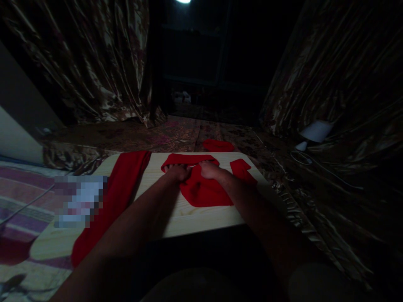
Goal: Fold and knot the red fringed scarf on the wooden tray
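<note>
A red cloth hat [204, 193] lies flat on a pale wooden table, its folded band along the far edge and its rounded body toward me. My left hand [178, 172] grips the left part of the band, fingers curled at the fold. Close beside it, my right hand [210, 170] is closed on the band's right part. A small pale patch shows between the hands. To the right, a smaller red cloth piece [241, 167] is partly hidden behind my right forearm. The dim light hides finger detail.
A long red scarf-like cloth [122, 184] runs down the table's left side [151, 176]. Another red piece [218, 145] lies beyond the far edge. A blurred-out item [82, 201] is at left. A white lamp [316, 131] with a cord stands right, near patterned curtains [126, 63].
</note>
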Demonstrator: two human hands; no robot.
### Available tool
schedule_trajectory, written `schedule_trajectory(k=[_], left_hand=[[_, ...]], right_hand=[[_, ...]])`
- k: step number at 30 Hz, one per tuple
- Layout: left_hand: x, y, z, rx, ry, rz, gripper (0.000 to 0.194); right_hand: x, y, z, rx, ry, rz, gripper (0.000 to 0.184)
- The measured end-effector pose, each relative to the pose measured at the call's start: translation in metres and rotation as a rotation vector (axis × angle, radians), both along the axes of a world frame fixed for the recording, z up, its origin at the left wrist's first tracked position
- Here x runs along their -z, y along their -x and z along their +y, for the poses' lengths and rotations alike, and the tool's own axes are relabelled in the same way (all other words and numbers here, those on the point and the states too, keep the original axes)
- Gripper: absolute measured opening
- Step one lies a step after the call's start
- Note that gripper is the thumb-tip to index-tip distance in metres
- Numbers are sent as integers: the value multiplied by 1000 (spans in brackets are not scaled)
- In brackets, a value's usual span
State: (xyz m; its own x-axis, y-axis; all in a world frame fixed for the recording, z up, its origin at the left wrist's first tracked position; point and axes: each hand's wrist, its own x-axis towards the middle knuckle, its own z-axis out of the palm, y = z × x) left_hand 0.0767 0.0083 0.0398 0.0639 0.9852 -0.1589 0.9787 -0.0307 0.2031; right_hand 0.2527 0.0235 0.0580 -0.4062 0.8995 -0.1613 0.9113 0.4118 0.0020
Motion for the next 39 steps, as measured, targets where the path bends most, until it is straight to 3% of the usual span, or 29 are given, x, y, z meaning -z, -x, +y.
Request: schedule_trajectory(k=[3,7,9,13,20,25,31,34,37,39], left_hand=[[-2,-2,0,-20,30,-6,77],[-4,-2,1,4,65,7,81],[-4,-2,2,18,64,18,83],[-5,-4,4,31,42,15,86],[-5,8,14,114,44,43,85],[-1,19,21,206,-53,61,85],[5,15,18,178,-17,39,82],[4,10,13,233,-70,-3,81],[6,8,10,317,-67,-93,77],[10,8,9,324,-45,-163,74]], right_hand=[[0,-4,9,25,29,57,54],[0,-10,16,225,25,-13,66],[-2,-12,16,260,-10,-63,68],[-10,-14,12,221,-53,-86,69],[-32,-31,11,108,110,-88,93],[-33,-45,18,90,117,-84,110],[-10,-51,23,119,138,-2,95],[-1,-54,22,61,48,51,90],[-2,-55,17,17,-21,40,76],[-8,-52,10,-2,-84,68,56]])
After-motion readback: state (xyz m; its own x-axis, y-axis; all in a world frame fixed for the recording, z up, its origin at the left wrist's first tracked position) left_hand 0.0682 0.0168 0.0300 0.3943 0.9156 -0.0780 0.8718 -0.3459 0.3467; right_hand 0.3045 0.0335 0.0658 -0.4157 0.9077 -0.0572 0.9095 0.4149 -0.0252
